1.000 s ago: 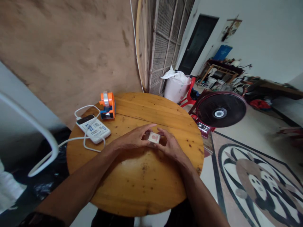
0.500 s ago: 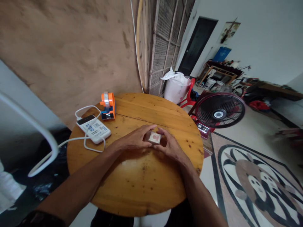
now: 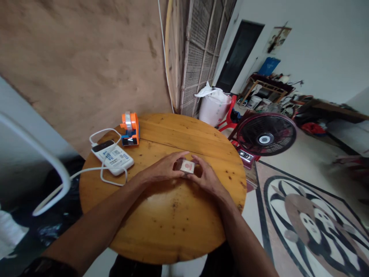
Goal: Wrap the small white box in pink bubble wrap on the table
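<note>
A small box point(image 3: 188, 166) with a pale top and a reddish print sits between my two hands, near the middle of the round wooden table. My left hand point(image 3: 165, 167) curves around its left side, thumb at the near edge and fingers at the far side. From the right, my right hand point(image 3: 208, 177) grips it in the same way, with thumb and fingers bent about that end. Fingers cover parts of the box's sides. Whether its underside touches the tabletop I cannot tell.
On the wooden table point(image 3: 173, 223), a white power bank point(image 3: 117, 159) with a looped white cable point(image 3: 112, 182) lies at the left. Behind it stands an orange and blue tape dispenser point(image 3: 131, 129). A dark red fan point(image 3: 265, 134) is beyond the table's right edge, near a white sack point(image 3: 215, 107).
</note>
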`<move>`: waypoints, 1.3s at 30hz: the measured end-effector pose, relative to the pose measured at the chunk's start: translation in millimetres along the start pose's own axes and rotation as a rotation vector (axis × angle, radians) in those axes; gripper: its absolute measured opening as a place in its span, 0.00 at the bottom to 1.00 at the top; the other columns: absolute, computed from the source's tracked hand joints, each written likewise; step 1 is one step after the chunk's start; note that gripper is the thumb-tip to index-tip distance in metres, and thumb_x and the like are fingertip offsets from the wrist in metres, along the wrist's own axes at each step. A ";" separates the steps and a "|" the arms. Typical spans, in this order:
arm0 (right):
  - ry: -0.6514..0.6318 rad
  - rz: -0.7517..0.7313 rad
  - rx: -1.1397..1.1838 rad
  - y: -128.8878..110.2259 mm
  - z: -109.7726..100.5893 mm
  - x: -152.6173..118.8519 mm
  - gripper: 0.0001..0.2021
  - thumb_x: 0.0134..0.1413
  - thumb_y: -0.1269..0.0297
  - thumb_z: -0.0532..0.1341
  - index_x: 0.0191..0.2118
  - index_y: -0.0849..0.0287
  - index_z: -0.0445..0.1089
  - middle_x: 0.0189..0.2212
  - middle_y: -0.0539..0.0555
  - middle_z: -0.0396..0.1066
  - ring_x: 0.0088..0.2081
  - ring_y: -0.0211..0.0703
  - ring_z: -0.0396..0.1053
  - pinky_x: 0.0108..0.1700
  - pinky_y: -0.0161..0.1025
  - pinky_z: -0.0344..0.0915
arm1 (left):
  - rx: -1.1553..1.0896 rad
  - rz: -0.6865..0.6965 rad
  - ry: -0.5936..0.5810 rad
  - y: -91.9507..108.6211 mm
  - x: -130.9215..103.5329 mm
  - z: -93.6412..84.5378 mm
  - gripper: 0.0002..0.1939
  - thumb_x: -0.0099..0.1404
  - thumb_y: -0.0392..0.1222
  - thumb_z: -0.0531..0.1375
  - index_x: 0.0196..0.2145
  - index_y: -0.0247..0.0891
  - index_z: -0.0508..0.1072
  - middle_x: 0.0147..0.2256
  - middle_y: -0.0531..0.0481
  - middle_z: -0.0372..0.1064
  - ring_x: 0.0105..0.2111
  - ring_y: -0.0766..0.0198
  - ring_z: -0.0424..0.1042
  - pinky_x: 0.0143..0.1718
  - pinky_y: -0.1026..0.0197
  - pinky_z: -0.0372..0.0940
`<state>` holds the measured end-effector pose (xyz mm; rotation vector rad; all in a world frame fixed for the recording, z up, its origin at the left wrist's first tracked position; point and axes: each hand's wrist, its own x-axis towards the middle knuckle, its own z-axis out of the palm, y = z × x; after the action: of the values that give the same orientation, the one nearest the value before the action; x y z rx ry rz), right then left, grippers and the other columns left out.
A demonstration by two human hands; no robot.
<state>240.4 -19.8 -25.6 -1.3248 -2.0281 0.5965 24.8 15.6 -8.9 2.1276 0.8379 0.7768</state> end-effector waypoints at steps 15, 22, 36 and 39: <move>0.017 -0.039 0.003 -3.6 -2.3 0.3 0.34 0.50 0.60 0.66 0.62 0.54 0.56 0.51 0.58 0.69 0.53 0.53 0.66 0.56 0.52 0.60 | -0.150 -0.004 -0.055 5.8 0.4 -0.5 0.33 0.59 0.45 0.63 0.60 0.43 0.59 0.53 0.45 0.66 0.49 0.57 0.69 0.50 0.54 0.64; 0.022 -0.015 0.007 -3.0 -1.0 0.5 0.33 0.49 0.60 0.66 0.61 0.56 0.58 0.51 0.60 0.69 0.53 0.54 0.66 0.57 0.55 0.58 | -0.080 -0.005 -0.029 -2.3 0.4 1.9 0.35 0.57 0.42 0.63 0.61 0.43 0.57 0.55 0.44 0.65 0.51 0.56 0.67 0.53 0.53 0.62; 0.288 0.271 0.111 21.8 -11.4 3.6 0.16 0.55 0.67 0.54 0.49 0.59 0.67 0.44 0.59 0.73 0.47 0.49 0.71 0.53 0.48 0.65 | -0.130 -0.300 0.286 -26.6 5.9 -9.4 0.27 0.54 0.34 0.54 0.54 0.36 0.67 0.46 0.44 0.71 0.44 0.59 0.71 0.46 0.60 0.66; 0.219 0.294 -0.212 21.2 -10.6 4.1 0.17 0.53 0.73 0.54 0.48 0.60 0.69 0.44 0.59 0.74 0.47 0.51 0.70 0.52 0.47 0.64 | -0.018 -0.338 0.292 -33.7 6.9 -6.3 0.23 0.54 0.35 0.54 0.49 0.34 0.71 0.41 0.46 0.73 0.39 0.60 0.72 0.41 0.61 0.67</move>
<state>260.2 -7.4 -31.3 -1.7522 -1.7688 0.3493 13.6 41.4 -29.8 1.8117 1.2985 0.9183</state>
